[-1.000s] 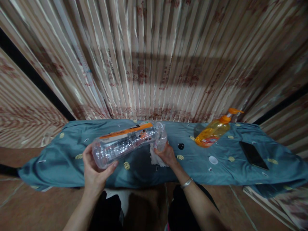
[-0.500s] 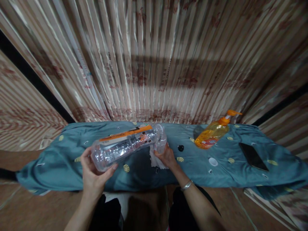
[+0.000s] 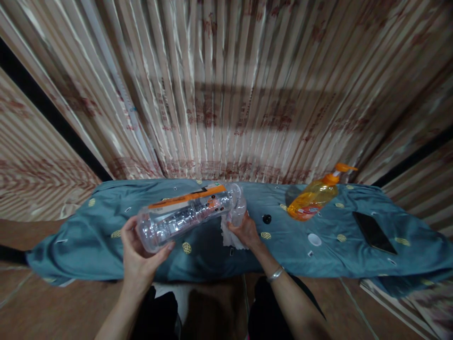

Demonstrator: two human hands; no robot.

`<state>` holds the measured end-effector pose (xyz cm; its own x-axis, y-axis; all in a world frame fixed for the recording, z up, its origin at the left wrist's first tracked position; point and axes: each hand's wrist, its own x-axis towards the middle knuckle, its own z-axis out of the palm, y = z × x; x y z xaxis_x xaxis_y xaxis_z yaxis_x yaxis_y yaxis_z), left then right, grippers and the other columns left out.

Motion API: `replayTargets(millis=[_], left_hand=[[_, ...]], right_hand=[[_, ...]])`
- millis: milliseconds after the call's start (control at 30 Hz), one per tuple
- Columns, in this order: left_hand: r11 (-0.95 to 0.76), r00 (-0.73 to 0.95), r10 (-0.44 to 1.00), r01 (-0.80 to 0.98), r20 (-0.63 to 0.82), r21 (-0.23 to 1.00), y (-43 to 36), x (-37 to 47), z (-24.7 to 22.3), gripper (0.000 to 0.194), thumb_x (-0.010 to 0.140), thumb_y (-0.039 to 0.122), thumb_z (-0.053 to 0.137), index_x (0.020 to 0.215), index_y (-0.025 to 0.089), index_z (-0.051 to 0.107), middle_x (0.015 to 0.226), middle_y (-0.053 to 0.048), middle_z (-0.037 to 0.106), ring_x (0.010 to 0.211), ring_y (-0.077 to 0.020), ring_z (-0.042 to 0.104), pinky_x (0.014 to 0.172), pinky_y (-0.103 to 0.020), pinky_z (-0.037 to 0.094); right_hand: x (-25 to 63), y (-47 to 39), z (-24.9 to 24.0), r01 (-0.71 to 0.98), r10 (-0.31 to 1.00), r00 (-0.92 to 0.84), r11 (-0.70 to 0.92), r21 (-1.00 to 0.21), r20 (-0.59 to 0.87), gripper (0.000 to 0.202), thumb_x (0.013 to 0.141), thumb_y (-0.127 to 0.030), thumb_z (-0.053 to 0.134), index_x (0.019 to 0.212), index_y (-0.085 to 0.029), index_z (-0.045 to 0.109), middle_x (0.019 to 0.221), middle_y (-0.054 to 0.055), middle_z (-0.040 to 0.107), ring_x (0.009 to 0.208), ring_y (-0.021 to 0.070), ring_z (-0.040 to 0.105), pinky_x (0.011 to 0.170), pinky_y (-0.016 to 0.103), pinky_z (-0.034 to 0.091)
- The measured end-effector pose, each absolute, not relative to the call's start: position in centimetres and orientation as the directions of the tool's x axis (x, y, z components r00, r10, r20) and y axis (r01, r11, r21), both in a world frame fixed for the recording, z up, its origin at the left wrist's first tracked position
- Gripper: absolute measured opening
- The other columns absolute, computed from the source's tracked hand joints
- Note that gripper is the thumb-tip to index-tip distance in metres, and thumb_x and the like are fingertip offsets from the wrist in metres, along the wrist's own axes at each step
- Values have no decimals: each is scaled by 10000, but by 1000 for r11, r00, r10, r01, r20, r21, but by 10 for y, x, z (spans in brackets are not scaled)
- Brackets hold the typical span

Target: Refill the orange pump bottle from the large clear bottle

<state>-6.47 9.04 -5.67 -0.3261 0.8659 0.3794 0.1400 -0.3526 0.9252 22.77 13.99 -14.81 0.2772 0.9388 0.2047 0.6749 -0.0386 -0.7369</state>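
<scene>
A large clear plastic bottle (image 3: 184, 217) with an orange and white label lies tilted above the cloth, its mouth end to the right and a little higher. My left hand (image 3: 141, 255) is wrapped round its base. At the mouth end, my right hand (image 3: 244, 230) grips a small clear plastic container (image 3: 239, 210), whose exact kind I cannot make out. The container meets the bottle's mouth or stands right beside it. Below my right hand, a crumpled white tissue (image 3: 230, 238) shows; whether the fingers touch it is unclear.
A teal patterned cloth (image 3: 208, 264) covers the long table. To the right stand an orange pump bottle (image 3: 309, 202) of yellow liquid, a small black object (image 3: 266, 219), a white disc (image 3: 314, 239) and a dark phone (image 3: 374, 232). Striped curtains (image 3: 219, 104) hang behind, with black poles at both sides.
Both hands, the bottle and the small container keep nearly the same pose. Only the whole view has shifted very slightly.
</scene>
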Motion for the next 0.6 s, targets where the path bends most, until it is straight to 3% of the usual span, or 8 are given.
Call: replayTargets(millis=[233,600], left_hand=[[-360,-326,862,145,388,922,92,-67,-60,943,493,331,998,1305,262,525,1355,-112,607,1303,-359,623,1096,-483,550],[-340,-333,868,141,368,930,89,-60,-49,952,473,325,1001,1293,265,521,1325,-103,608,1243,-344,638,1028,-451,587]], right_hand=[[227,139,-144,688,944,277,-64,-722,180,535,770,-315,802,1254,-213,599,1121,111,820,1057,319,810,938,416,649],[227,138,-142,685,944,273,-56,-726,184,538,761,-313,792,1261,-213,618,1114,102,816,1044,317,811,916,402,654]])
